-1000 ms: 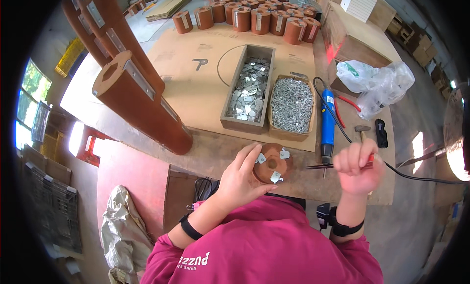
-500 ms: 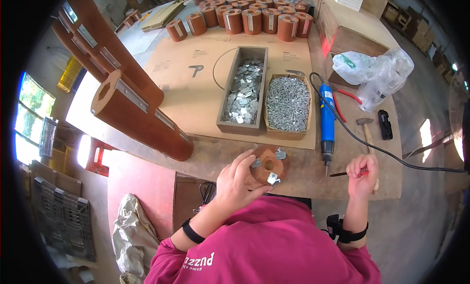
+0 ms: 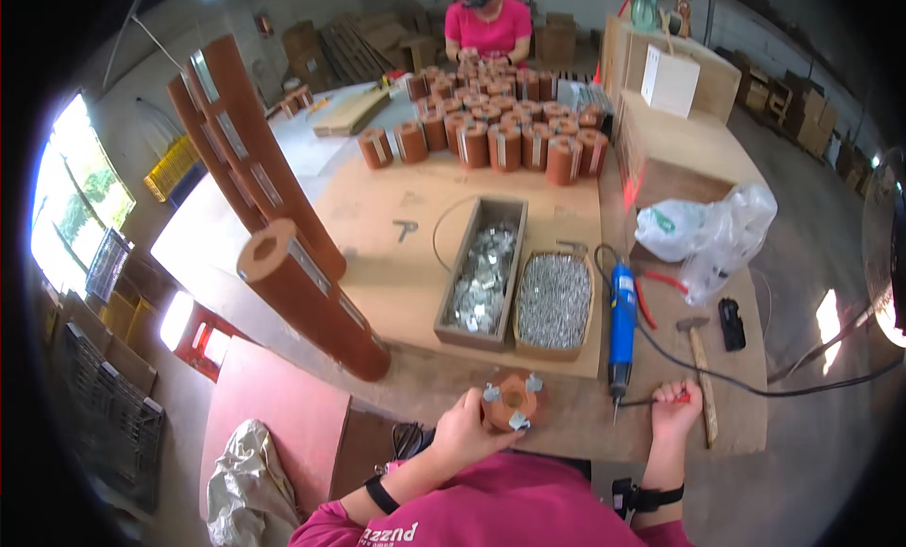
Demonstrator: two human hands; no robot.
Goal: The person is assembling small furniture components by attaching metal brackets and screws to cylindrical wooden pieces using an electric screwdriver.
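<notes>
My left hand (image 3: 461, 426) grips the side of a short reddish-brown cylinder (image 3: 497, 418) at the table's front edge. Its upper face has a central hole, and small metal plates (image 3: 518, 420) sit around the rim. Closed round the red handle of a thin screwdriver (image 3: 640, 403), my right hand (image 3: 676, 415) is off to the right; the dark shaft points left. Just beside the shaft's tip lies a blue electric screwdriver (image 3: 623, 320) with a cord. A hammer (image 3: 700, 372) lies right of that hand. Beyond the cylinder, a wooden box (image 3: 444, 336) holds metal plates, next to a carton of screws (image 3: 555, 302).
Tall stacks of brown cylinders (image 3: 316, 306) stand at the left. Many more cylinders (image 3: 475, 146) crowd the far table, where a person (image 3: 488, 28) in pink works. Red-handled pliers (image 3: 645, 303), plastic bags (image 3: 703, 231) and a black tool (image 3: 730, 324) lie at the right.
The view has tilted up, so the table sits lower and the person at the far end appears. My right hand with the screwdriver has shifted slightly left, off the hammer handle.
</notes>
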